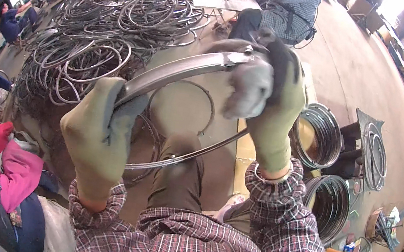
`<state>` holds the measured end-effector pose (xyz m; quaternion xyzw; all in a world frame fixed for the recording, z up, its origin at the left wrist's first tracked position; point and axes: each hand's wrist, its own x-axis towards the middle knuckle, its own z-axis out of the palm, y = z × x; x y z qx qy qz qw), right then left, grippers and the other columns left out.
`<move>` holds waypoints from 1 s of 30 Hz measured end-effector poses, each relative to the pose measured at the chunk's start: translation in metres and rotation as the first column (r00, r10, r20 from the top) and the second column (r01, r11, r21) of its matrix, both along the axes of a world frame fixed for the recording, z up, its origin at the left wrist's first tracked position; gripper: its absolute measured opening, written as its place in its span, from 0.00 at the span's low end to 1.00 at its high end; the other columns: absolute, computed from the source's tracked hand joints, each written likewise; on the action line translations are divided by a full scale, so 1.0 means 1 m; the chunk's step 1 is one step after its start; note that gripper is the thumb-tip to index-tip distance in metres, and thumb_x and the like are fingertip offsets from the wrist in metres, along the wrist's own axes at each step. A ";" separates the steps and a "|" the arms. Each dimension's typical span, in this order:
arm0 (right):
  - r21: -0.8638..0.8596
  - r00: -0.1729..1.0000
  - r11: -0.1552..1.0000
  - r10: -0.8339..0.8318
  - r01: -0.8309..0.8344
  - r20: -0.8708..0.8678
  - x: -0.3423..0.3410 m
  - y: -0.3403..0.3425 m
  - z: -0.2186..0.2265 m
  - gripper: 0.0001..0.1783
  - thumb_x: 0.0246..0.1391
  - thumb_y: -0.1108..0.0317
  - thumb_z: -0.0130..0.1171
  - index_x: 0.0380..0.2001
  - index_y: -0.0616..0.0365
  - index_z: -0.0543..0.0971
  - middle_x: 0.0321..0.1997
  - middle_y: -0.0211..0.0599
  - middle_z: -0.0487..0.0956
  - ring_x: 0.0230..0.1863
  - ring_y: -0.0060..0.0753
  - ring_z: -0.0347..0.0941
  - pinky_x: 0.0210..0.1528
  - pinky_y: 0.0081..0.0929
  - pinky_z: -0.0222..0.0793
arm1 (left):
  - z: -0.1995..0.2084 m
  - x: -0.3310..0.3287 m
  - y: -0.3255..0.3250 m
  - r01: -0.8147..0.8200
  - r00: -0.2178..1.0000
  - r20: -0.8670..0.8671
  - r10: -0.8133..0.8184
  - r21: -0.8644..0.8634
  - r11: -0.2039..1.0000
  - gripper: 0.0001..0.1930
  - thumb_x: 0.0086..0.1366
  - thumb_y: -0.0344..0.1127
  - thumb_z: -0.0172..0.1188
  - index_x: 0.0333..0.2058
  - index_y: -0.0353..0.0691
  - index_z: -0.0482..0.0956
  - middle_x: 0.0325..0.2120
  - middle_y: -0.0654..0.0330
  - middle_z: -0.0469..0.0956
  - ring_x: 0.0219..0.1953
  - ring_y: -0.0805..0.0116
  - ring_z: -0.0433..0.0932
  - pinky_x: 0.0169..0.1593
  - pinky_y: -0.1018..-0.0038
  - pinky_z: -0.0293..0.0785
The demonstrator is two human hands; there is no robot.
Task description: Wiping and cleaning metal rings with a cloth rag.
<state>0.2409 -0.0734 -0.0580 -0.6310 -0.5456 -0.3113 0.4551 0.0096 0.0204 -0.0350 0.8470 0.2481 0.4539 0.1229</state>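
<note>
A big pile point(123, 23) lies ahead, to my left. My ring point(182, 70) is up between my hands, its top side slanting from my left hand point(98, 132), closed on it, out to my right hand point(281, 110), which grips a blurry rag point(252, 89) against it.

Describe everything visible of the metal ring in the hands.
The metal ring is a grey hoop, metallic in sheen: its upper band looks broad, with a small dark stud toward the right; its lower arc looks thinner, with small fittings. It is held tilted over the person's legs. The left hand clasps its left side; the right hand is at its right side with a blurred, cloth-like grey bundle. Both hands hide parts of it.
</note>
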 end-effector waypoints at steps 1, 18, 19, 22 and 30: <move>0.106 0.987 0.993 0.057 -0.042 -0.147 0.019 -0.001 -0.019 0.34 0.39 0.69 0.70 0.53 0.59 0.73 0.46 0.44 0.78 0.47 0.47 0.77 0.50 0.40 0.73 | -0.002 0.003 0.001 0.007 0.999 0.037 -0.006 -0.006 1.000 0.09 0.61 0.31 0.61 0.38 0.35 0.75 0.25 0.48 0.73 0.27 0.48 0.77 0.32 0.68 0.71; 0.039 0.992 0.993 -0.117 0.115 0.038 0.019 -0.010 -0.008 0.26 0.44 0.67 0.67 0.50 0.61 0.76 0.45 0.45 0.79 0.45 0.48 0.78 0.49 0.35 0.73 | 0.004 0.026 -0.008 0.010 1.000 0.013 -0.012 0.089 0.996 0.11 0.62 0.37 0.64 0.38 0.38 0.76 0.24 0.50 0.74 0.24 0.50 0.75 0.29 0.67 0.71; 0.121 0.993 0.987 -0.109 0.103 0.042 0.025 -0.016 -0.016 0.24 0.46 0.69 0.65 0.49 0.61 0.76 0.44 0.42 0.80 0.45 0.41 0.78 0.49 0.34 0.73 | 0.001 0.028 -0.010 0.048 0.998 0.027 -0.049 0.058 0.997 0.11 0.61 0.37 0.64 0.37 0.39 0.76 0.25 0.50 0.74 0.24 0.50 0.75 0.29 0.67 0.71; 0.226 0.980 0.974 0.016 0.030 -0.199 0.040 -0.018 -0.040 0.23 0.47 0.75 0.63 0.49 0.60 0.76 0.44 0.37 0.78 0.47 0.30 0.75 0.50 0.30 0.71 | 0.006 0.045 -0.020 0.036 0.998 -0.052 -0.025 0.222 0.974 0.10 0.62 0.37 0.64 0.38 0.40 0.76 0.26 0.49 0.76 0.26 0.48 0.77 0.30 0.64 0.72; 0.358 0.785 0.927 0.304 -0.113 -0.539 0.049 -0.018 -0.189 0.11 0.50 0.83 0.56 0.26 0.54 0.68 0.31 0.31 0.68 0.35 0.28 0.66 0.43 0.26 0.68 | -0.013 0.015 0.008 -0.165 0.986 0.040 0.161 0.120 0.979 0.08 0.64 0.32 0.62 0.41 0.38 0.77 0.30 0.47 0.79 0.32 0.46 0.80 0.35 0.65 0.74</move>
